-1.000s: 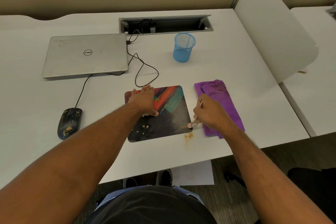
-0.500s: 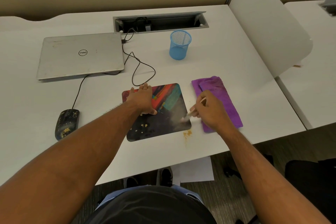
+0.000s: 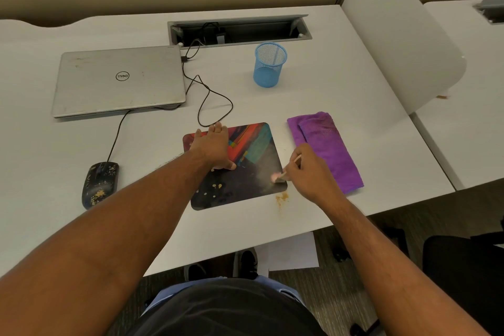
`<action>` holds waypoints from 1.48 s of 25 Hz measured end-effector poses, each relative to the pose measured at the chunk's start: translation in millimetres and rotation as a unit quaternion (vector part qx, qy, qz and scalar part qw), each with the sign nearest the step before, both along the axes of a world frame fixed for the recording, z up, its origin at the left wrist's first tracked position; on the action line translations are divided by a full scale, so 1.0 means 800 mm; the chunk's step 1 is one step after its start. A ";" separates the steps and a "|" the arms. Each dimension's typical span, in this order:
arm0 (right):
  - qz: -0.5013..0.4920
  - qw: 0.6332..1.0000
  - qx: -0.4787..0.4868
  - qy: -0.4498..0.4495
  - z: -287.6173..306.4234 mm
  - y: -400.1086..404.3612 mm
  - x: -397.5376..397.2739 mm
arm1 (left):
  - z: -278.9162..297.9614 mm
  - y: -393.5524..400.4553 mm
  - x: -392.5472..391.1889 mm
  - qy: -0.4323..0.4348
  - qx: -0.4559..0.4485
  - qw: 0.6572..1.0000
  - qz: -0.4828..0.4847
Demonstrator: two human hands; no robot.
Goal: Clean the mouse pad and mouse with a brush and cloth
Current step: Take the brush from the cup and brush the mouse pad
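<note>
Right hand (image 3: 306, 172) pinches a small brush (image 3: 283, 175), bristle end blurred at the right edge of the mouse pad (image 3: 253, 150). Left hand (image 3: 214, 146) lies flat on the pad's left part, fingers straight, pressing down. Yellow crumbs (image 3: 216, 186) sit on the pad's dark near area; more crumb dust (image 3: 282, 197) on the white desk (image 3: 327, 90) just off its near right corner. Folded purple cloth (image 3: 324, 148) just right of the pad. Black wired mouse (image 3: 99, 184), yellow-speckled, well left. Farther back: closed Dell laptop (image 3: 120, 80), blue mesh pen cup (image 3: 270, 64), open cable tray (image 3: 240, 30).
</note>
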State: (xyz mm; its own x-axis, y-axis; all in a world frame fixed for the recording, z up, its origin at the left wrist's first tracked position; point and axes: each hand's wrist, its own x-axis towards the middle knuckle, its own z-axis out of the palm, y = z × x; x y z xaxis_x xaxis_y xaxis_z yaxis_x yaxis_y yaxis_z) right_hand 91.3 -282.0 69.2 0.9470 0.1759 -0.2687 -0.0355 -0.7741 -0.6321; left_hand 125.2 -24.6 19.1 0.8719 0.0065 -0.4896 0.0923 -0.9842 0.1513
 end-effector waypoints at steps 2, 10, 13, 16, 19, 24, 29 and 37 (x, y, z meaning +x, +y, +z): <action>0.005 1.000 0.010 0.000 0.001 -0.001 -0.003 | 0.001 0.000 0.000 0.000 -0.001 1.000 0.000; 0.035 0.999 0.012 0.011 0.007 0.010 -0.002 | -0.001 0.001 0.000 -0.003 -0.002 1.000 -0.001; 0.022 0.997 0.064 -0.023 0.011 0.025 0.000 | -0.002 0.001 -0.001 -0.004 -0.004 1.000 -0.002; 0.092 0.995 -0.012 0.023 0.011 0.021 -0.006 | -0.002 0.002 -0.001 -0.006 -0.005 1.000 -0.003; 0.103 0.994 0.005 0.035 0.017 0.009 -0.009 | -0.002 0.002 0.000 -0.002 -0.001 1.000 -0.006; 0.169 0.985 0.017 0.043 0.020 0.023 -0.016 | -0.003 0.001 0.001 -0.003 -0.001 1.000 -0.004; 0.105 0.993 -0.053 0.018 0.022 -0.021 0.000 | -0.004 0.001 0.000 -0.007 -0.004 1.000 -0.002; -0.025 0.999 0.024 0.025 0.011 -0.028 -0.011 | -0.002 0.001 0.000 -0.004 0.003 1.000 -0.005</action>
State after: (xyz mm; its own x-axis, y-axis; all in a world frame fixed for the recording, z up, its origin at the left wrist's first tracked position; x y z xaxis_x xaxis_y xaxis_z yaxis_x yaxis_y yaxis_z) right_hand 82.9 -304.7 78.1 0.9409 0.1418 -0.3076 -0.1057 -0.7400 -0.6643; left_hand 125.2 -23.8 17.8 0.8754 0.0000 -0.4834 0.0812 -0.9858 0.1469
